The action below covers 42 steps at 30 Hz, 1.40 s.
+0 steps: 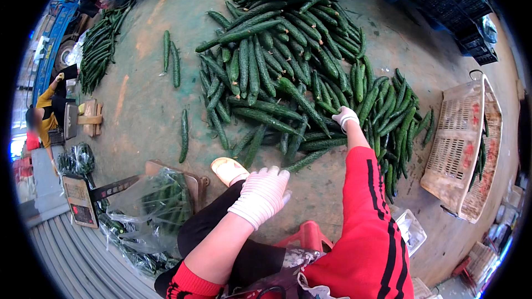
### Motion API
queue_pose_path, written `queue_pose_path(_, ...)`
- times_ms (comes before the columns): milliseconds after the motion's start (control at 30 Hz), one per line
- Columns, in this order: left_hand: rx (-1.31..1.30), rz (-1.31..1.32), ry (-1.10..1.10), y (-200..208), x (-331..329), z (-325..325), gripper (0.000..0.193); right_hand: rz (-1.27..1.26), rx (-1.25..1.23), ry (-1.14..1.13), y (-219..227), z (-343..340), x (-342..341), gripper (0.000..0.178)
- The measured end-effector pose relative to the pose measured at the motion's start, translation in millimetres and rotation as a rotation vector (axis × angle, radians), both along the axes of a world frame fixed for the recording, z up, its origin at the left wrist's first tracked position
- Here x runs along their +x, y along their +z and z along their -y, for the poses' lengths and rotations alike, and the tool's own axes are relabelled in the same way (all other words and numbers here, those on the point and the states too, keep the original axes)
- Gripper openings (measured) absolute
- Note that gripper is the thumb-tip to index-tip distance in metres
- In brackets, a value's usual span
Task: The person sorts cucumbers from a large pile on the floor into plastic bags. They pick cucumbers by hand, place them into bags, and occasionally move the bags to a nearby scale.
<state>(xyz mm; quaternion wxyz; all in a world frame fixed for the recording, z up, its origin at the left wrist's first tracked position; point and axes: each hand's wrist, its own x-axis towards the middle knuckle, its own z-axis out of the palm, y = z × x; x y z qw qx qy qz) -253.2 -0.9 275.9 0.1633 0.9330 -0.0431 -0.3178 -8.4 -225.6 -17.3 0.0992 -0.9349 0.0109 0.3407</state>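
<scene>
A large heap of dark green cucumbers (288, 50) lies on the floor in front of me. My right hand (346, 117), in a white glove, reaches into the right side of the heap, its fingers curled on a cucumber; the fingertips are partly hidden. My left hand (261, 192), gloved in white with pinkish stripes, hovers over my knee near the heap's front edge. Its fingers are stretched out with the thumb apart, and nothing is in it. Beside my left leg, a clear plastic bag (160, 196) filled with cucumbers rests on a scale platform (195, 185).
The scale's display (81, 201) stands at left. A few loose cucumbers (184, 135) lie left of the heap, with another pile (100, 50) farther off. A dirty white crate (451, 138) is at right, dark crates (438, 0) behind it. A person in yellow (47, 102) sits far left.
</scene>
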Motion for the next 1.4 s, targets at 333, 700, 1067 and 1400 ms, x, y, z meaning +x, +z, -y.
queue_pose_path(333,-0.014,-0.009,0.046,3,1,5,0.041,0.029,1.31,-0.719,105,49,-47,0.032)
queue_pose_path(700,-0.008,0.035,0.064,9,-6,3,0.041,0.138,1.412,-0.856,220,146,-81,0.021)
queue_pose_path(1067,-0.042,0.146,-0.026,36,-9,17,0.043,-0.34,1.815,-0.666,138,226,29,0.026)
queue_pose_path(1400,-0.041,0.051,-0.04,26,14,18,0.041,-0.091,-0.079,-0.105,-1,-37,43,0.032)
